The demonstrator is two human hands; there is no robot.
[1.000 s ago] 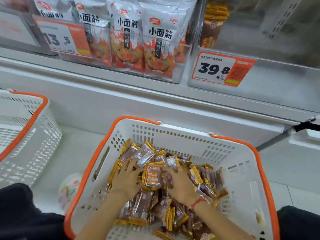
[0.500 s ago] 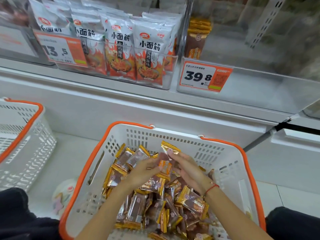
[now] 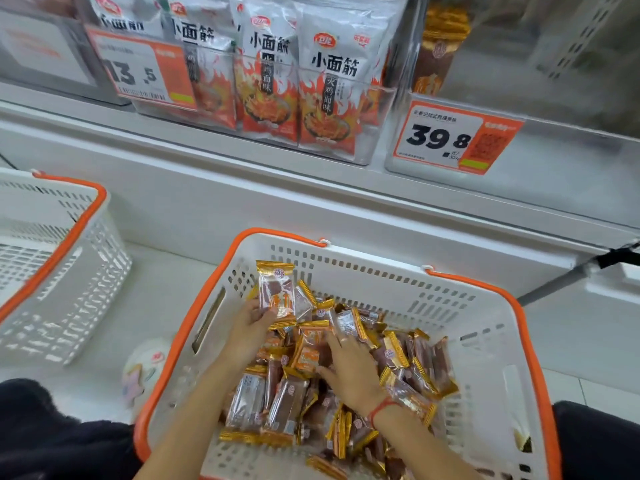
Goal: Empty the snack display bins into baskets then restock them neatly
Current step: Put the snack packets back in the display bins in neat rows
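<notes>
A white basket with an orange rim (image 3: 485,341) stands in front of me, full of several small gold-and-brown snack packets (image 3: 412,362). My left hand (image 3: 247,327) holds a small upright stack of these snack packets (image 3: 277,292) near the basket's far left corner. My right hand (image 3: 349,372) lies flat on the heap with fingers spread, holding nothing that I can see. Above, a clear display bin (image 3: 554,174) tagged 39.8 holds a few of the same packets (image 3: 440,46) at its left end.
A second white basket with an orange rim (image 3: 69,258) stands at the left. A clear bin (image 3: 363,98) of white-and-red flame-printed bags (image 3: 329,88), tagged 13.5, sits on the shelf. A round pale object (image 3: 145,368) lies on the floor between the baskets. A dark handle (image 3: 616,258) juts in at the right.
My hands have parted. The left one has lifted a stack of packets toward the basket's far left corner, and the right one has dropped flat onto the heap.
</notes>
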